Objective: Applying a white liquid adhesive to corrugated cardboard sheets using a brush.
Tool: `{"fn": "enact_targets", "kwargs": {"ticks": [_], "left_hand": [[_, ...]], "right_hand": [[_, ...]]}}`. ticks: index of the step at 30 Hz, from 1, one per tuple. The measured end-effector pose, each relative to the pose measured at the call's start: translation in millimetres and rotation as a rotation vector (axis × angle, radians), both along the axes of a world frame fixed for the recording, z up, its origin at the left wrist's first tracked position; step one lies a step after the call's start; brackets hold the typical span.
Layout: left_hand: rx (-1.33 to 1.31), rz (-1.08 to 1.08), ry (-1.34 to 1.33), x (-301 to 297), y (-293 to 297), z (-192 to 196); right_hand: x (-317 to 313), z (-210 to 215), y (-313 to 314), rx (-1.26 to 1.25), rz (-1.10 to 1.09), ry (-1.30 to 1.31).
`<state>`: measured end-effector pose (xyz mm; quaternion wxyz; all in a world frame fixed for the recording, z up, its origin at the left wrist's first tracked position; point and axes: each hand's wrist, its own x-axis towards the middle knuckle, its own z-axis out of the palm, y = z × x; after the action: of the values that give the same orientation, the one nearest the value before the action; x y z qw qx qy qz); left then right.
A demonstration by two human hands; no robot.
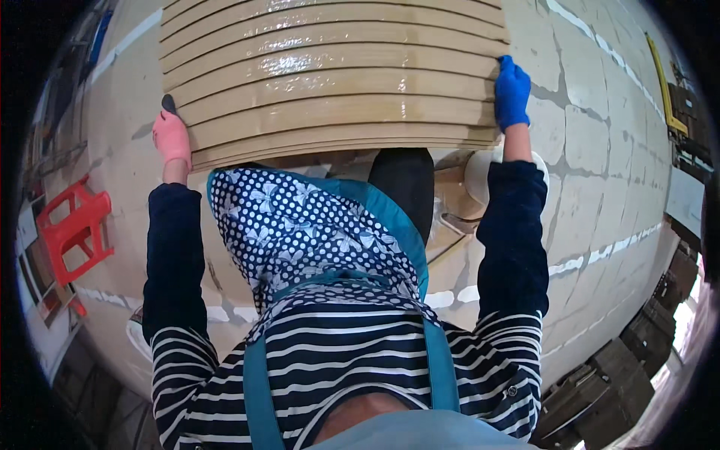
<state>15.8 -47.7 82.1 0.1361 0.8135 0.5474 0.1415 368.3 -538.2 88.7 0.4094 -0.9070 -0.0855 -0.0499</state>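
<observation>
A broad stack of brown cardboard sheets (pixel 330 82) fills the top middle, its layers stepped one over another with glossy patches on the surface. At the left edge, near its front corner, my left hand (pixel 172 136) grips the sheets in a pink glove with dark fingertips. My right hand (pixel 513 94), in a blue glove, is closed on the opposite edge, a little farther forward. Both arms reach out nearly straight. The fingers beneath the sheets are hidden.
A red plastic stool (pixel 75 229) stands at the left. The pale floor (pixel 585 172) has cracks and white lines. Flattened dark cardboard (pixel 607 394) lies at the lower right, and a yellow frame (pixel 664 82) stands at the far right. My polka-dot apron (pixel 307 217) hangs below the stack.
</observation>
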Motion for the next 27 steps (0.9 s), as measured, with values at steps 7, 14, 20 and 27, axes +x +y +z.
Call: {"fn": "enact_targets", "kwargs": {"ticks": [7,14,20,27], "left_hand": [[-0.173,0.095,-0.187,9,-24,24],[-0.046,0.131,0.007,16,-22,17],[0.028,0.104,0.068,15,-23,16],[0.034,0.047,0.112,23,-39,15]], "right_hand": [[-26,13,13,-0.100,-0.140,-0.046],[-7,5,6,-0.316,-0.127,0.000],[-10,2,11,-0.431,-0.043,-0.223],[0,-2,-3,-0.416,-0.018,-0.117]]}}
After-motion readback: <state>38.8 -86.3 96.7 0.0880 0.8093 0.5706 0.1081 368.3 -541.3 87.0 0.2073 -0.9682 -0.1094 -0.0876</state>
